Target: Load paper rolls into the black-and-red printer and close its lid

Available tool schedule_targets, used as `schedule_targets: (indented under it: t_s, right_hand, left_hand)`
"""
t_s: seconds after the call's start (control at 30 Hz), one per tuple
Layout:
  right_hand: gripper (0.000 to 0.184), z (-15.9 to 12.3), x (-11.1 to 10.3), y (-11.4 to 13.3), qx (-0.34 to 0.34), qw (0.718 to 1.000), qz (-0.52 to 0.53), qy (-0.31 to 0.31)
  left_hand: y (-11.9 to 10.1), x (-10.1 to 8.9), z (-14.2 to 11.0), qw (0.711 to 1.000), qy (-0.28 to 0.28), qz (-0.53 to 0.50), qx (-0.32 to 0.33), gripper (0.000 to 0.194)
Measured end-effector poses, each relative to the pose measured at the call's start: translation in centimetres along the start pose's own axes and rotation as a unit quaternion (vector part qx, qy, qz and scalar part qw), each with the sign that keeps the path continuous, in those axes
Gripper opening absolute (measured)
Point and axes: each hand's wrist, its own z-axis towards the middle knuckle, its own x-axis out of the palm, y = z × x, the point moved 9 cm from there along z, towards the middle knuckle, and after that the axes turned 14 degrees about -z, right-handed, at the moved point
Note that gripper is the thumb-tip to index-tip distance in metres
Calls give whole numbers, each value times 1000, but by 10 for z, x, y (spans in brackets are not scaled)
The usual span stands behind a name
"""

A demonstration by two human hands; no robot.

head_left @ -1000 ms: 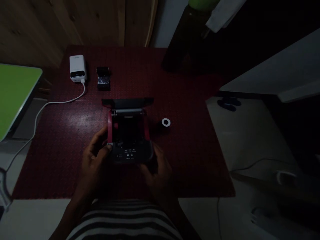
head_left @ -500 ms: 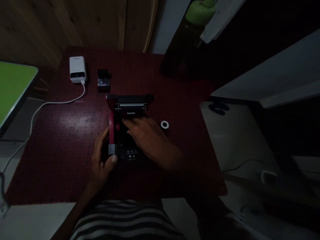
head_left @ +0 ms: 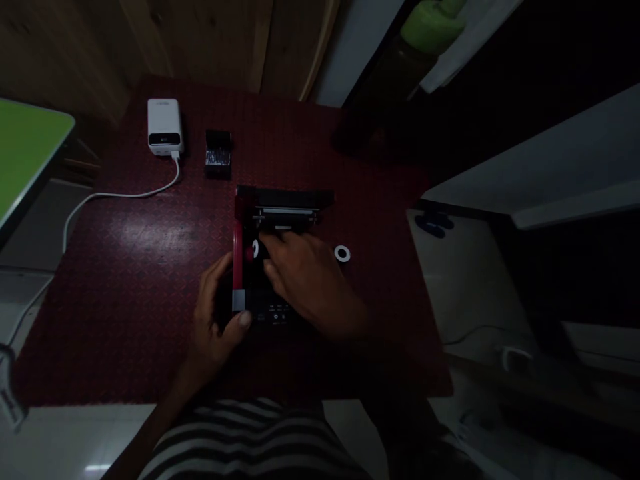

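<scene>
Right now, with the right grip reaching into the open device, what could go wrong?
The raised lid could perhaps drop onto the right grip. The white ring on the table lies close to that grip and might get knocked. If the left grip loosened at the side, the device might shift.

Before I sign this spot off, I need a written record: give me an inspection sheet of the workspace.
Surface: red patterned tabletop.
Job's things: red-and-black machine, lid raised; white ring inside.
Clutter: white box, small black object, second ring, green-capped bottle.
Grips: left grip at machine's left side; right grip reaching inside, fingertips partly hidden.
Cables: white cable from box across table's left edge.
Surroundings: green panel left, blue slippers right.
</scene>
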Motion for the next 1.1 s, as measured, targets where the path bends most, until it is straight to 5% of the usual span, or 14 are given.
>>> schedule_targets:
  t_s: [0.13, 0.23, 0.3, 0.37, 0.47, 0.53, 0.63, 0.9, 1.0, 1.1]
  right_hand:
    - [25, -34, -23, -5, -17, 984, 52, -168]
    - [24, -83, -42, -40, 8, 933, 166, -318]
    - [27, -115, -37, -71, 38, 896, 270, -352]
    - [26, -141, -17, -95, 63, 854, 373, -357]
    - [29, -163, 44, -120, 187, 801, 472, -317]
    - [29, -163, 90, -119, 256, 783, 504, -258]
    - [31, -146, 132, -98, 251, 775, 548, -190]
    - [51, -143, 135, -91, 195, 785, 573, -133]
    - [49, -151, 129, -112, 204, 774, 589, -117]
    - [34, -143, 123, -145, 271, 771, 549, -176]
  left_hand:
    - [-2, 0, 1, 1000, 1, -2, -6, 72]
    - [0, -1, 1, 1000, 1, -7, -22, 73]
    - [2, -2, 1, 1000, -4, -14, -25, 73]
    - [3, -3, 0, 999, -10, -19, -23, 73]
    - [6, -3, 0, 999, -11, -19, -34, 74]
    - [6, -3, 0, 999, -13, -19, -39, 75]
    - [7, -4, 0, 998, -24, -24, -44, 78]
    - [11, -6, -1, 997, -38, -27, -69, 80]
    - [10, -6, -2, 995, -45, -35, -78, 83]
    - [10, -6, -2, 995, -48, -42, -80, 81]
